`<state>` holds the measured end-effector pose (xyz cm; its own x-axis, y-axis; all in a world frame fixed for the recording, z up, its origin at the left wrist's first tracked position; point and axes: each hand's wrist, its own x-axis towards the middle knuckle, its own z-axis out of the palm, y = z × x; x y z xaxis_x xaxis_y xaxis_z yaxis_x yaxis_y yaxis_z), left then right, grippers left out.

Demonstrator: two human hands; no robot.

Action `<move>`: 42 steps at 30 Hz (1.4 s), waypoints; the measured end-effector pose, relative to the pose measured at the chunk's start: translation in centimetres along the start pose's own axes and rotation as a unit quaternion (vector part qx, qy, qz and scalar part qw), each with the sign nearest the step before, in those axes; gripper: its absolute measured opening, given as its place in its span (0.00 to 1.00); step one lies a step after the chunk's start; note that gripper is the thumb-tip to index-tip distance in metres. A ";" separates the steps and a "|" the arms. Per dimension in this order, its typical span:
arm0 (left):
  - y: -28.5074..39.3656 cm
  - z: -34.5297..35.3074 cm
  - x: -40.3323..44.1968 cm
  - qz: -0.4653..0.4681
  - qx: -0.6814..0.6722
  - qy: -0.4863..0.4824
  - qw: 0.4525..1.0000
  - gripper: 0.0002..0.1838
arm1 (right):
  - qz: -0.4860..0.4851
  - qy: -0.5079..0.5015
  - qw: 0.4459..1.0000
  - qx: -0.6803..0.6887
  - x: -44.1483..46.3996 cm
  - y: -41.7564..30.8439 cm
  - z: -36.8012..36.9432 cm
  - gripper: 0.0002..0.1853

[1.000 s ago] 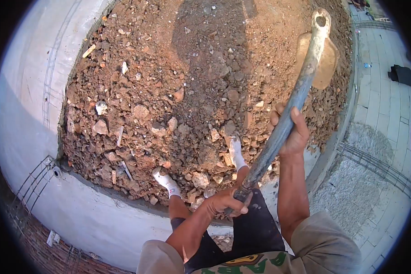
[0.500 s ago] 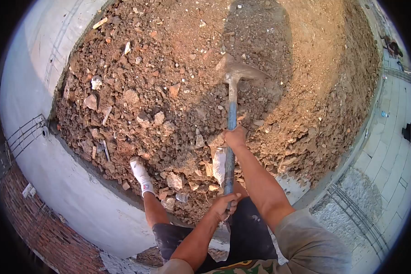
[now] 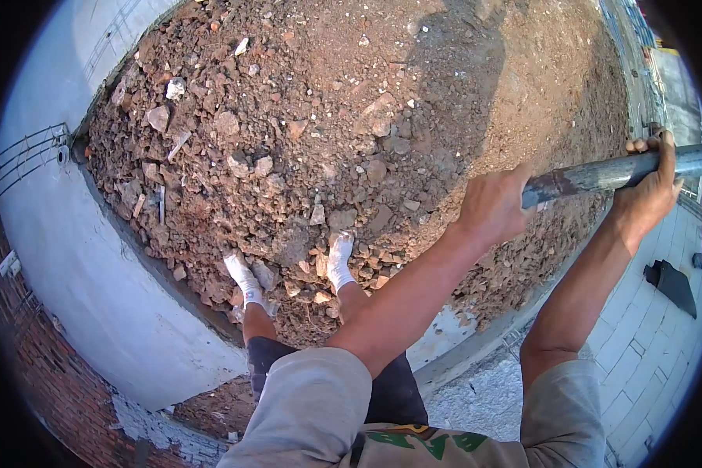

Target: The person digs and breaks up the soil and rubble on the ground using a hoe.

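A shovel's blue-grey, worn handle (image 3: 581, 179) is raised at the right, running out toward the right edge. Its blade is outside the view. My left hand (image 3: 493, 204) is closed around the near end of the handle. Farther along, my right hand (image 3: 647, 191) grips the shaft from below, fingers curled over it. Below lies a heap of loose brown soil and rubble (image 3: 288, 187), with my feet in pale socks or shoes (image 3: 340, 261) standing on its near edge.
A pale concrete ledge (image 3: 132, 312) borders the soil at left, with rebar (image 3: 31, 160) sticking out. Brickwork (image 3: 70, 382) lies beyond it. At right are light paving blocks (image 3: 639, 351) and a dark flat piece (image 3: 673, 288). Larger stones (image 3: 158, 118) dot the soil.
The shovel has swung up and right from the soil, its blade leaving view. Both hands moved right and up with it. My feet now appear closer together.
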<state>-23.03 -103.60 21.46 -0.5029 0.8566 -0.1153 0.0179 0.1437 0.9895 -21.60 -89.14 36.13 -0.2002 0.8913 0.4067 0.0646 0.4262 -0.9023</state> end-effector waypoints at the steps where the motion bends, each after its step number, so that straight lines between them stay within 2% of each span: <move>1: 0.4 -1.0 2.0 0.010 0.001 -0.037 0.999 0.19 | -0.008 0.015 1.000 0.014 1.6 0.0 -0.1 0.10; 2: -1.3 -1.2 2.0 0.009 0.000 -0.039 0.999 0.19 | 0.034 -0.056 0.992 0.111 2.2 0.7 -0.8 0.08; 4: -5.9 -2.2 1.6 0.009 0.004 -0.047 0.999 0.19 | 0.061 -0.092 0.988 0.105 -1.7 5.3 -1.0 0.07; 5: -11.1 -2.8 -1.1 -0.064 0.028 -0.059 0.996 0.23 | 0.079 -0.033 0.995 0.057 -8.7 8.8 2.0 0.08; 6: -17.1 -3.5 -5.8 -0.190 0.003 -0.096 0.977 0.22 | 0.153 -0.008 0.987 -0.049 -16.3 13.7 4.0 0.16; 7: -23.5 -3.5 -13.6 -0.357 -0.148 -0.101 0.917 0.19 | 0.248 -0.036 0.959 -0.134 -23.5 19.4 5.1 0.16; 8: -27.0 -2.6 -22.3 -0.496 -0.130 -0.063 0.856 0.17 | 0.359 -0.118 0.895 -0.237 -31.1 25.2 4.9 0.16; 9: -29.3 1.2 -30.3 -0.488 -0.083 0.008 0.869 0.18 | 0.426 -0.223 0.804 -0.350 -37.6 30.8 4.2 0.17; 10: -23.8 -2.7 -27.1 -0.659 -0.125 -0.025 0.742 0.19 | 0.451 -0.296 0.723 -0.431 -41.9 34.5 3.5 0.17; 11: -22.9 -3.3 -25.6 -0.663 -0.140 -0.045 0.734 0.20 | 0.460 -0.307 0.701 -0.451 -43.2 35.4 3.0 0.18; 13: -20.4 -3.7 -24.8 -0.678 -0.175 -0.079 0.710 0.22 | 0.507 -0.279 0.729 -0.365 -40.9 32.4 1.9 0.16; 16: -17.6 -3.6 -23.5 -0.503 -0.008 -0.082 0.860 0.24 | 0.547 -0.222 0.784 -0.192 -33.4 26.8 4.1 0.15; 17: -17.3 -3.6 -23.7 -0.461 0.033 -0.086 0.883 0.25 | 0.563 -0.205 0.789 -0.136 -31.4 24.5 4.4 0.15; 19: -14.2 -4.5 -21.5 -0.406 0.018 -0.112 0.907 0.24 | 0.479 -0.137 0.865 -0.050 -26.3 18.1 3.9 0.13; 20: -13.0 -5.0 -18.9 -0.374 0.013 -0.121 0.920 0.24 | 0.433 -0.105 0.894 -0.055 -23.1 15.0 3.7 0.13; 22: -11.2 -4.9 -13.4 -0.263 -0.005 -0.128 0.956 0.22 | 0.267 -0.072 0.960 -0.039 -16.8 9.4 3.5 0.12; 23: -10.1 -4.5 -10.3 -0.191 -0.023 -0.094 0.977 0.20 | 0.197 -0.041 0.980 -0.011 -14.0 6.7 3.6 0.11; 24: -8.6 -4.8 -7.0 -0.123 -0.025 -0.078 0.989 0.20 | 0.134 -0.055 0.989 0.024 -11.1 4.6 3.2 0.09; 26: -6.2 -5.2 -1.5 -0.028 0.024 -0.066 0.997 0.20 | 0.040 -0.034 0.997 0.048 -6.5 2.2 2.7 0.06; 27: -6.5 -5.3 -1.5 -0.033 0.033 -0.060 0.997 0.20 | 0.036 -0.057 0.995 0.079 -5.3 2.0 2.2 0.06; 29: -8.2 -6.1 -2.0 -0.042 0.057 -0.048 0.996 0.21 | 0.068 -0.042 0.993 0.085 -9.4 4.4 3.1 0.06; 30: -11.1 -6.1 -4.0 -0.122 0.042 -0.061 0.990 0.21 | 0.080 -0.033 0.991 0.098 -12.5 6.4 4.4 0.06; 31: -15.2 -5.7 -8.2 -0.202 0.030 -0.074 0.976 0.22 | 0.121 -0.023 0.992 0.022 -17.2 9.8 5.4 0.08; 32: -19.4 -5.2 -13.4 -0.305 -0.024 -0.094 0.948 0.22 | 0.214 -0.042 0.975 -0.050 -22.7 14.2 5.4 0.11; 33: -23.8 -3.7 -20.4 -0.394 -0.036 -0.077 0.915 0.23 | 0.377 -0.067 0.918 -0.105 -28.6 18.2 5.9 0.15; 34: -23.2 -3.8 -25.2 -0.523 0.000 -0.056 0.851 0.24 | 0.490 -0.141 0.847 -0.147 -35.5 23.9 4.8 0.15; 35: -23.0 -2.9 -27.2 -0.579 -0.006 -0.049 0.814 0.23 | 0.562 -0.271 0.748 -0.225 -43.5 33.3 2.5 0.12; 36: -22.7 -2.0 -29.3 -0.633 -0.011 -0.040 0.773 0.23 | 0.680 -0.218 0.664 -0.222 -43.4 31.8 4.2 0.10; 37: -23.2 -3.5 -28.3 -0.663 -0.007 -0.085 0.744 0.22 | 0.672 -0.214 0.683 -0.187 -42.8 31.7 5.1 0.10; 39: -21.4 -4.7 -24.0 -0.648 -0.025 -0.095 0.755 0.21 | 0.660 -0.207 0.711 -0.130 -41.7 30.7 3.9 0.09; 40: -18.8 -4.7 -25.0 -0.659 -0.032 -0.127 0.741 0.21 | 0.668 -0.187 0.710 -0.122 -42.1 28.0 1.8 0.09; 41: -20.4 -2.4 -27.5 -0.589 -0.007 -0.070 0.805 0.22 | 0.657 -0.171 0.727 -0.104 -39.8 25.9 2.0 0.10; 42: -20.2 -2.9 -24.7 -0.544 0.013 -0.066 0.836 0.22 | 0.629 -0.164 0.756 -0.075 -36.0 25.2 3.8 0.10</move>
<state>-13.49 -129.13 4.60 -0.1343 0.2578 -0.9568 -0.3682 0.8834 0.2897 -16.50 -111.04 -1.79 -0.1185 0.5308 -0.8391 0.5103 -0.6924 -0.5101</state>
